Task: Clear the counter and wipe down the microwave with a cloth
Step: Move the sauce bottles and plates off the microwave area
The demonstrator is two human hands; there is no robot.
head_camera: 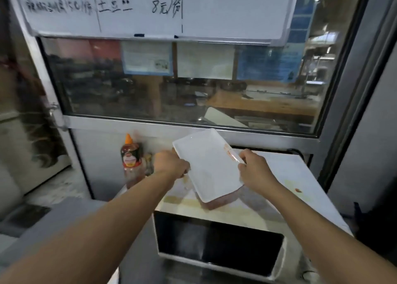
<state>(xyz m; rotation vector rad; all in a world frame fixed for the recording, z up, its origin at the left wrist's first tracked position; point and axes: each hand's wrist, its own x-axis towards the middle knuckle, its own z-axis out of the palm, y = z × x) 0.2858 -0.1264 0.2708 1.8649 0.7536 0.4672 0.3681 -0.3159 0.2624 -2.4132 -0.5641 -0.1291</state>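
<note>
head view: we hold a white rectangular tray [209, 165] above the top of the microwave [219, 240], tilted, its long axis running from near-right to far-left. our left hand [171, 163] grips the left long edge, fingers curled under the rim; our right hand [255, 172] pinches the right long edge, beside a reddish smear. both hands sit level with each other, neither nearer. a reddish block lies under the tray's near end; whether they touch we cannot tell. a sauce bottle [131, 157] stands close by the left hand, the window frame just behind, so we judge open room lies to the right and toward us. stains mark the microwave top; no cloth shows.
</note>
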